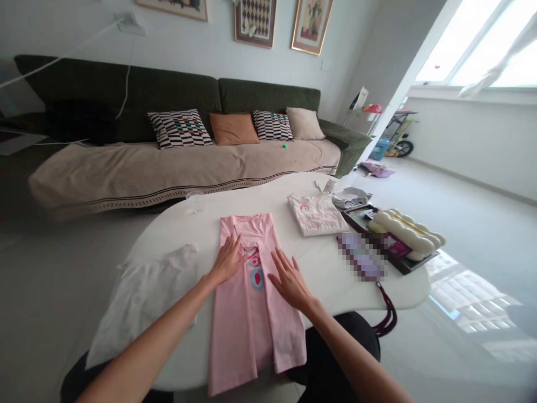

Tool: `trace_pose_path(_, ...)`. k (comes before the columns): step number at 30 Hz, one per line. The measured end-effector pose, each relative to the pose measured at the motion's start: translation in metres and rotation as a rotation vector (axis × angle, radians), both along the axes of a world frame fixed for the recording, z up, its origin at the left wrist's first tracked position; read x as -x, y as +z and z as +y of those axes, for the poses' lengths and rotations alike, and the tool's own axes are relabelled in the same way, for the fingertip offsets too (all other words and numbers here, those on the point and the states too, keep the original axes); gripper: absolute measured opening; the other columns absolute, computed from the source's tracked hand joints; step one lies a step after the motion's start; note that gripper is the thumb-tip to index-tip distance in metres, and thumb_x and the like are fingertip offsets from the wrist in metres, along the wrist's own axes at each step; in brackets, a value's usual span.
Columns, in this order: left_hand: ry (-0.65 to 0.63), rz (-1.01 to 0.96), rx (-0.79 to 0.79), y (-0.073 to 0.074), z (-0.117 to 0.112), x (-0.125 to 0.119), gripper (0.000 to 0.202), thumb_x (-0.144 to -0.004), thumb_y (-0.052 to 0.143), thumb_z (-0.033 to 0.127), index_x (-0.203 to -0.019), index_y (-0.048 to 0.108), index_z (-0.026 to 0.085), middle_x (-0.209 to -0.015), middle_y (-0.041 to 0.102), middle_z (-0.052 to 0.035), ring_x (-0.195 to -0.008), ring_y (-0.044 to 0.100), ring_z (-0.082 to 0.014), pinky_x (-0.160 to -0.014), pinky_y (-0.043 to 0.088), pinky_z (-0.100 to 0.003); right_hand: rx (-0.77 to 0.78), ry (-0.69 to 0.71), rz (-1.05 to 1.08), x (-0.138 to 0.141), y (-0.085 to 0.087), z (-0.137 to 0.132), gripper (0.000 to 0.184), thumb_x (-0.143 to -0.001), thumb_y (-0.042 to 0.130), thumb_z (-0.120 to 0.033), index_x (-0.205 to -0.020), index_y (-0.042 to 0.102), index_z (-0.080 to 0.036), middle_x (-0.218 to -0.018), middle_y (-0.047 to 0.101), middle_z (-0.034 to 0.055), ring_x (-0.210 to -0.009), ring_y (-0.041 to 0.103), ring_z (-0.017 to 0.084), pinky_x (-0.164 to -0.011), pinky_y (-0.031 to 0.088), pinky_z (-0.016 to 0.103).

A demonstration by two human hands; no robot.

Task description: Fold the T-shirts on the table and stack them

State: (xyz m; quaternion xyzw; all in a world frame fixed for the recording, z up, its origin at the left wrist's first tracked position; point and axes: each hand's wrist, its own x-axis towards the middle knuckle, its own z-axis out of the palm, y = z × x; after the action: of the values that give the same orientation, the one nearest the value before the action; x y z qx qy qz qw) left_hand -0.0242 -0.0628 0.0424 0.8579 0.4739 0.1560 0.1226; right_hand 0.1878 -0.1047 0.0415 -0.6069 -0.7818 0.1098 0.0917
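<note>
Garment in work: a pink printed garment (232,330), lying lengthwise on the white worktop (319,260) from the centre to the lower centre of the frame, its lower end at the near edge. Two long panels run down its sides; a blue-and-red print shows between them near the middle. Whether the panels are sleeves or turned-in sides cannot be told.

Left hand (229,262): palm down, fingers spread, over the upper left part of the cloth. Right hand (291,284): palm down, fingers spread, over the right panel. Neither hand pinches fabric; firm contact cannot be confirmed.

Step in hand, as judged: flattening and aligning the panels within a fold. Next move, as judged: grip the lower end at both corners and turn it up evenly, keeping the panels straight.

Adjacent items: a loose white garment (146,296) at left, overhanging the worktop edge; a folded white printed shirt (318,217) right of centre.
</note>
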Motion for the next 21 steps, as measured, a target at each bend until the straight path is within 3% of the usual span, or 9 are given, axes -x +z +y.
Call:
trace_pose_path(2, -0.08, 0.01, 0.02, -0.005, -0.029, 0.012, 0.043, -0.088, 0.056, 0.04, -0.125, 0.052, 0.019, -0.128, 0.053, -0.0102, -0.11, 0.055, -0.0251, -0.091, 0.047, -0.046, 0.029, 0.122, 0.019, -0.014, 0.002, -0.051, 0.065, -0.092, 0.04, -0.04, -0.148, 0.019, -0.016, -0.154, 0.019, 0.0089, -0.141, 0.02, 0.017, -0.113, 0.024, 0.037)
trace_pose_path(4, -0.179, 0.04, 0.057, -0.021, -0.067, 0.027, 0.064, -0.079, 0.062, 0.051, -0.134, 0.045, 0.023, -0.14, 0.047, -0.0114, -0.123, 0.047, -0.0306, -0.1, 0.042, -0.046, 0.07, 0.254, 0.041, -0.026, -0.009, -0.095, 0.083, -0.083, 0.054, -0.046, -0.149, 0.013, -0.015, -0.154, 0.018, 0.0106, -0.142, 0.019, 0.023, -0.113, 0.025, 0.042)
trace_pose_path(6, -0.302, 0.131, 0.095, -0.042, -0.104, 0.039, 0.088, -0.074, 0.065, 0.051, -0.147, 0.024, 0.024, -0.152, 0.029, -0.0113, -0.136, 0.029, -0.0345, -0.108, 0.031, -0.05, 0.073, 0.303, -0.002, -0.03, -0.032, -0.126, 0.099, -0.07, 0.067, -0.045, -0.149, 0.015, -0.013, -0.153, 0.02, 0.0141, -0.14, 0.021, 0.031, -0.109, 0.03, 0.049)
trace_pose_path(9, -0.198, 0.303, 0.086, -0.068, -0.141, 0.043, 0.1, -0.065, 0.067, 0.017, -0.148, 0.014, 0.03, -0.156, 0.014, -0.0039, -0.142, 0.014, -0.0323, -0.112, 0.021, -0.05, -0.129, 0.202, -0.155, -0.02, -0.074, -0.143, 0.083, -0.072, 0.062, -0.016, -0.146, 0.026, -0.013, -0.151, 0.026, 0.0142, -0.138, 0.027, 0.033, -0.105, 0.034, 0.052)
trace_pose_path(11, -0.113, 0.398, 0.057, -0.074, -0.149, 0.038, 0.105, -0.058, 0.055, -0.002, -0.148, 0.013, 0.031, -0.157, 0.01, -0.0004, -0.143, 0.008, -0.0278, -0.114, 0.016, -0.048, -0.325, 0.097, -0.245, -0.009, -0.095, -0.141, 0.073, -0.074, 0.047, 0.001, -0.143, 0.032, -0.014, -0.149, 0.032, 0.0129, -0.136, 0.031, 0.031, -0.104, 0.036, 0.052)
trace_pose_path(13, -0.093, 0.459, 0.05, -0.069, -0.149, 0.031, 0.108, -0.053, 0.047, -0.008, -0.148, 0.012, 0.031, -0.156, 0.008, 0.0009, -0.144, 0.005, -0.0243, -0.115, 0.013, -0.046, -0.467, 0.052, -0.276, -0.001, -0.106, -0.137, 0.069, -0.075, 0.038, 0.007, -0.141, 0.038, -0.015, -0.146, 0.038, 0.0122, -0.135, 0.035, 0.03, -0.102, 0.036, 0.051)
trace_pose_path(15, -0.11, 0.487, 0.084, -0.057, -0.146, 0.027, 0.107, -0.053, 0.043, -0.009, -0.148, 0.012, 0.03, -0.156, 0.006, 0.0006, -0.144, 0.003, -0.0228, -0.116, 0.011, -0.047, -0.528, 0.045, -0.265, 0.002, -0.106, -0.135, 0.066, -0.077, 0.035, 0.007, -0.139, 0.041, -0.015, -0.144, 0.042, 0.0115, -0.133, 0.038, 0.028, -0.101, 0.038, 0.048)
trace_pose_path(21, -0.167, 0.451, 0.353, -0.014, -0.152, 0.021, 0.094, -0.06, 0.046, 0.003, -0.148, 0.017, 0.024, -0.155, 0.003, -0.004, -0.143, 0.002, -0.0279, -0.114, 0.013, -0.053, -0.444, 0.152, -0.251, -0.013, -0.067, -0.146, 0.06, -0.079, 0.04, 0.0, -0.138, 0.042, -0.015, -0.139, 0.049, 0.0123, -0.123, 0.051, 0.028, -0.096, 0.047, 0.042)
